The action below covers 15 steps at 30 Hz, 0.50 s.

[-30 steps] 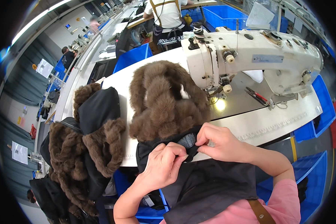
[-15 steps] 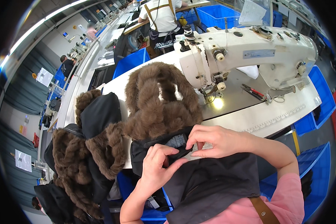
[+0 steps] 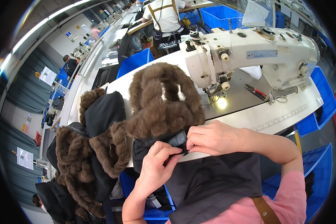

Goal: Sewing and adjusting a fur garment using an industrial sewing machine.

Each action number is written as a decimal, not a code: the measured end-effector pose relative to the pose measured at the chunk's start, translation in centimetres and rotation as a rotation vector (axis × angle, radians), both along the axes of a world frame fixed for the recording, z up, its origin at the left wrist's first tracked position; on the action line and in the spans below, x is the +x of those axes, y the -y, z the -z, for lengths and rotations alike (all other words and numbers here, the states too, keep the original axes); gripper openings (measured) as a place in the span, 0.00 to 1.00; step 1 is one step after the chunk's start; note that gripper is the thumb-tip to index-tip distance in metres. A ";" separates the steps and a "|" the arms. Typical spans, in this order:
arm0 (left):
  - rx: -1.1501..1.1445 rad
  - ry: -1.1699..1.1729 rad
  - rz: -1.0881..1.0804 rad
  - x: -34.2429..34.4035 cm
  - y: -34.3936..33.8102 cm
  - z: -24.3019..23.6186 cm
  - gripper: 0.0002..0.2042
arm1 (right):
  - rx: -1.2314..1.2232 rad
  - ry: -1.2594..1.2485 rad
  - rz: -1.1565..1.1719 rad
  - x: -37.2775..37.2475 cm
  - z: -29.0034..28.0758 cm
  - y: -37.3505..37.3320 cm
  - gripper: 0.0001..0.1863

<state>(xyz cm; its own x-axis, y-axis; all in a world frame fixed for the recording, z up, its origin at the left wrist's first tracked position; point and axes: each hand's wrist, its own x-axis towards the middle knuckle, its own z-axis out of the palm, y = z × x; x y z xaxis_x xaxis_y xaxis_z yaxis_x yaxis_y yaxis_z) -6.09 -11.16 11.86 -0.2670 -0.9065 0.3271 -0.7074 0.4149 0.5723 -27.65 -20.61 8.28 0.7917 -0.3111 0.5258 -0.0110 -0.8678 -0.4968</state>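
A brown fur hat (image 3: 164,115) with black cloth lies at the front edge of the white sewing table. My left hand (image 3: 158,162) pinches the near edge of its black cloth (image 3: 143,151) between thumb and fingers. Close beside it, my right hand (image 3: 214,138) pinches the same edge, fingertips almost touching those of the left. Between the hands and the fur a grey patch (image 3: 178,139) shows on the cloth. What lies under my fingertips is hidden. The sewing machine (image 3: 246,56) stands beyond my right hand, its lamp lit near the needle.
Several more fur-and-black-cloth pieces (image 3: 74,160) are heaped at the left, hanging over the table edge. Red-handled snips (image 3: 255,90) lie on the machine bed. Blue bins (image 3: 317,160) stand below at the right and under my arms. Another person (image 3: 164,16) sits working beyond the table.
My fingers have closed in on the cloth edge, the right thumb now pressed to its fingers and the left hand's gap narrowed. The hat stays in place; the view has shifted slightly.
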 end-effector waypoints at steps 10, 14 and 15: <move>-0.199 0.154 -0.064 -0.1 -0.3 1.7 0.11 | -0.397 0.056 0.191 1.2 1.7 -0.2 0.07; -0.451 0.306 -0.020 0.3 0.4 3.8 0.18 | -0.585 0.133 0.239 1.0 3.4 0.7 0.06; -0.549 0.349 0.001 0.2 0.7 4.2 0.20 | -0.667 0.133 0.214 0.7 3.7 1.5 0.07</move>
